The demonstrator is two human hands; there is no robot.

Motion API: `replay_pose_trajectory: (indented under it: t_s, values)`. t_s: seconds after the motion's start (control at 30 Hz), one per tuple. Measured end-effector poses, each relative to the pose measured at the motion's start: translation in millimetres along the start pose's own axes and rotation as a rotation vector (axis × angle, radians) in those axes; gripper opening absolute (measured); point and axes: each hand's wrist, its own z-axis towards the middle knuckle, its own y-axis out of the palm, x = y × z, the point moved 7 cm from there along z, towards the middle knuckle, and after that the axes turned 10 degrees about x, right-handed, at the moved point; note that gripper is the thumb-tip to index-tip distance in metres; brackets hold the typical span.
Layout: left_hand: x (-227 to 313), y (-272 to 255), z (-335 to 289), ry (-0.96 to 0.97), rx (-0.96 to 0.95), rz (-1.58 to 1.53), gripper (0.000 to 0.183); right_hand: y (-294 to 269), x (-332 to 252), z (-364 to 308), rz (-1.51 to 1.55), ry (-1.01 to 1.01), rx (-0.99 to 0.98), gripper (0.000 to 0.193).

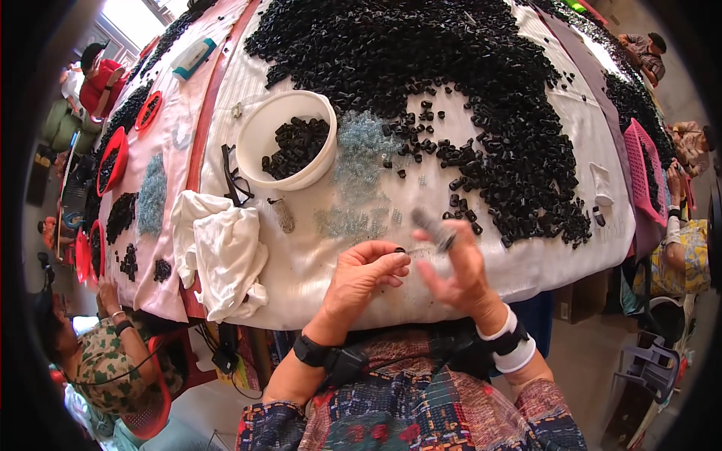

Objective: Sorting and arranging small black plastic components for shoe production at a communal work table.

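Over the near edge of the cloth-covered table, my left hand (362,276) pinches a small black plastic piece (399,250) between thumb and fingertips. Just to its right, my right hand (464,274) is raised and smeared by motion. It grips a short grey cylindrical thing (434,228), too blurred to name more exactly. Beyond my hands lie loose clear bluish pieces (361,150). A white bowl (323,161) with black pieces in it stands to their left. A large heap of black plastic pieces (391,56) spreads across the far side and down the right.
Left of my hands lie a crumpled white cloth (224,252), eyeglasses (235,177) and a small speckled cylinder (283,216). A small white container (602,185) and a pink basket (643,173) are at the right. Other people sit along both sides, one in camouflage (113,368).
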Motion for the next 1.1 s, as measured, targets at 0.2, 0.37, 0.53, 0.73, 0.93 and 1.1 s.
replay_pose_trajectory:
  t_s: [0.2,0.37,0.53,0.73,0.93,1.1]
  values:
    - [5,-10,-4,0.019,0.104,-0.055,0.016,16,25,3,-0.363,0.021,-0.039,0.023]
    - [2,-16,-3,0.051,0.114,-0.026,0.017,33,25,-8,-0.466,0.008,-0.128,0.019]
    - [3,-13,-4,0.082,0.102,0.038,0.02,34,25,-9,-0.376,-0.035,-0.053,0.027]
    - [11,-2,-7,0.166,0.072,0.126,0.02,23,44,-17,0.422,0.696,0.056,0.034]
    - [12,12,-9,0.202,0.01,0.149,0.019,21,28,-9,0.812,0.843,0.088,0.038]
    - [11,17,-9,0.218,0.012,0.121,0.021,22,33,-21,0.869,0.911,0.104,0.039]
